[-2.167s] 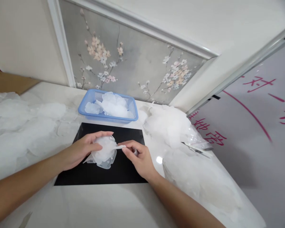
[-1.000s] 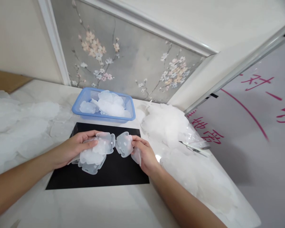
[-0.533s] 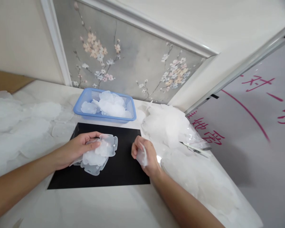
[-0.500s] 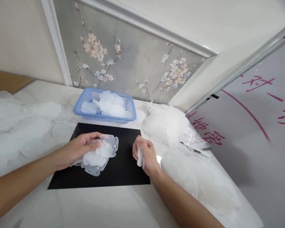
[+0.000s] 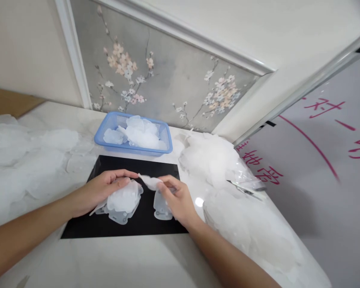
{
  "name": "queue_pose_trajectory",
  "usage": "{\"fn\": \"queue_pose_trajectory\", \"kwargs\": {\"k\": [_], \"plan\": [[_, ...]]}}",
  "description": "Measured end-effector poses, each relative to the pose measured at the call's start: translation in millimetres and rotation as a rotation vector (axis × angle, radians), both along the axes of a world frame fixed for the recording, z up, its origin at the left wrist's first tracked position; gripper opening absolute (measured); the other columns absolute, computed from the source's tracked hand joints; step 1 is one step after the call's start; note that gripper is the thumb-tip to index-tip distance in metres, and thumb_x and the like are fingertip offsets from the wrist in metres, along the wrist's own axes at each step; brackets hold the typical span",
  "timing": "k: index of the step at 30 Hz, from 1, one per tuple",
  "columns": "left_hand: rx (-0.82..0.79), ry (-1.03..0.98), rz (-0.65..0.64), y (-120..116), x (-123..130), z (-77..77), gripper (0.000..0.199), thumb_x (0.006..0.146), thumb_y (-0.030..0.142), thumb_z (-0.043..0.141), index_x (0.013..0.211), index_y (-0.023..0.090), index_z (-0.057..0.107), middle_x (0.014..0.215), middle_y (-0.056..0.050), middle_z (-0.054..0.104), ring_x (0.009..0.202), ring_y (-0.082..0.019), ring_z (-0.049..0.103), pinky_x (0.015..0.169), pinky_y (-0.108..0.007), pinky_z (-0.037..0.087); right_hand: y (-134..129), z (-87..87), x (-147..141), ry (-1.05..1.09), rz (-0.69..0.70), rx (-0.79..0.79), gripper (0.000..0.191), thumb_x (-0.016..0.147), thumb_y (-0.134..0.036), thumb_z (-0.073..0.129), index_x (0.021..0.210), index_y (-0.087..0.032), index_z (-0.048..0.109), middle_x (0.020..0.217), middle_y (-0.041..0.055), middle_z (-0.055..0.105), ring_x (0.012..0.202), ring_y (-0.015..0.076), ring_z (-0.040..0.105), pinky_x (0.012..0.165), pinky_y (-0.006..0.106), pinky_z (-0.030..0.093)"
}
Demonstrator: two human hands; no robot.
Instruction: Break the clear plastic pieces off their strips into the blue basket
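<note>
My left hand point(image 5: 106, 188) is closed around the edge of a stack of thin translucent plastic pieces point(image 5: 124, 200) with notched edges, low over a black mat point(image 5: 145, 228). Between thumb and fingers, my right hand point(image 5: 178, 196) pinches a whitish translucent piece point(image 5: 150, 182), seen nearly edge-on. Its left tip meets my left index fingertip; whether that finger grips it I cannot tell. Another clear plastic piece point(image 5: 162, 206) shows below my right fingers, partly hidden by them; whether it is held or lies on the mat is unclear.
A blue basket point(image 5: 132, 151) holding whitish pieces stands behind the mat. Heaps of similar pieces lie at left point(image 5: 27, 164) and right point(image 5: 210, 156). A metal tool point(image 5: 246, 191), perhaps tweezers or scissors, lies near a clear bag. A whiteboard point(image 5: 327, 192) borders the right side.
My right hand has opened out of its fist-like grip, bringing the whitish piece left to my left fingertips. The clear piece on top of the left stack is gone from there; one now shows below my right hand.
</note>
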State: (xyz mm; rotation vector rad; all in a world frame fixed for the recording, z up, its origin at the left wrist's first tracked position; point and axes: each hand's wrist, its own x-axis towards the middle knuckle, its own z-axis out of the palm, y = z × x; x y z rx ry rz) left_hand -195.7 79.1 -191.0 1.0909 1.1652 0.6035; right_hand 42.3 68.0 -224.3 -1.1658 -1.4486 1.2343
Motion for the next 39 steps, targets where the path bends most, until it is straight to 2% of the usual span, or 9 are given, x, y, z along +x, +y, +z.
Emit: {"fn": "queue_pose_trajectory", "kwargs": {"k": [4,8,17,22,26,29,30,32,39], "plan": [[-0.004,-0.035,-0.064,4.2,-9.0,3.8,0.053,0.083,0.054,0.07,0.128,0.028,0.064,0.119,-0.01,0.074,0.098,-0.027,0.072,0.075,-0.031,0.058,7.0,4.3,3.5,0.298,-0.039,-0.315,0.037,0.074,-0.049,0.079,0.096,-0.018,0.075,0.075,0.0014,0.07,0.055,0.0107,0.052,0.05,0.022,0.039],[0.022,-0.085,-0.181,5.5,-17.9,4.4,0.073,0.072,0.045,0.08,0.139,0.035,0.054,0.136,-0.008,0.067,0.109,-0.031,0.07,0.083,-0.033,0.057,10.7,5.2,5.1,0.423,-0.053,-0.425,0.041,0.064,-0.044,0.085,0.094,-0.018,0.077,0.07,0.0002,0.069,0.054,0.0094,0.05,0.049,0.02,0.038],[-0.004,-0.032,-0.183,10.4,-18.6,-5.4,0.07,0.08,0.038,0.077,0.142,0.031,0.046,0.109,-0.007,0.077,0.088,-0.023,0.073,0.073,-0.03,0.056,11.5,7.0,5.6,0.437,-0.062,-0.439,0.044,0.061,-0.046,0.086,0.093,-0.018,0.076,0.068,-0.001,0.066,0.053,0.0091,0.05,0.049,0.02,0.038],[0.043,-0.029,-0.018,11.5,-8.6,-5.8,0.056,0.077,0.037,0.079,0.127,0.024,0.057,0.094,-0.004,0.078,0.077,-0.019,0.071,0.068,-0.027,0.054,9.5,5.3,7.0,0.266,-0.035,-0.284,0.045,0.075,-0.061,0.074,0.066,-0.019,0.06,0.053,-0.0046,0.048,0.048,0.0092,0.04,0.045,0.023,0.032],[0.118,0.01,0.009,11.1,-4.0,-7.3,0.043,0.081,0.039,0.075,0.116,0.024,0.058,0.088,-0.001,0.077,0.07,-0.016,0.068,0.063,-0.025,0.052,6.1,5.6,4.9,-0.031,-0.025,-0.008,0.049,0.077,-0.045,0.078,0.057,-0.022,0.04,0.054,-0.0062,0.039,0.051,0.0099,0.037,0.05,0.024,0.034],[0.18,0.012,-0.005,8.5,-3.0,-7.5,0.038,0.083,0.041,0.072,0.113,0.024,0.056,0.084,0.001,0.075,0.068,-0.014,0.066,0.062,-0.024,0.05,2.6,3.6,-1.1,-0.268,0.074,0.311,0.011,0.083,-0.024,0.071,0.078,-0.022,0.062,0.082,0.0009,0.059,0.062,0.0124,0.051,0.061,0.028,0.048],[0.192,0.0,-0.01,7.3,-2.5,-7.2,0.036,0.084,0.042,0.072,0.111,0.024,0.056,0.085,0.001,0.074,0.069,-0.014,0.066,0.063,-0.024,0.05,1.7,1.9,-3.5,-0.333,0.129,0.414,0.009,0.086,-0.018,0.065,0.093,-0.023,0.067,0.098,0.0044,0.063,0.067,0.0127,0.055,0.065,0.03,0.052],[0.186,-0.033,-0.028,4.9,-1.0,-6.5,0.035,0.084,0.042,0.072,0.108,0.023,0.056,0.088,0.001,0.073,0.071,-0.014,0.066,0.064,-0.024,0.05,0.9,-2.5,-7.5,-0.459,0.207,0.566,0.034,0.09,-0.011,0.055,0.118,-0.028,0.066,0.128,0.0089,0.059,0.07,0.0123,0.059,0.069,0.032,0.057],[0.051,-0.073,0.039,-1.7,6.5,-5.3,0.039,0.081,0.049,0.073,0.1,0.024,0.052,0.071,0.005,0.064,0.059,-0.013,0.058,0.053,-0.022,0.043,3.0,-6.9,-8.2,-0.558,0.288,0.574,0.038,0.093,-0.025,0.064,0.13,-0.03,0.066,0.15,0.0108,0.049,0.093,0.0229,0.069,0.085,0.042,0.062]]}}
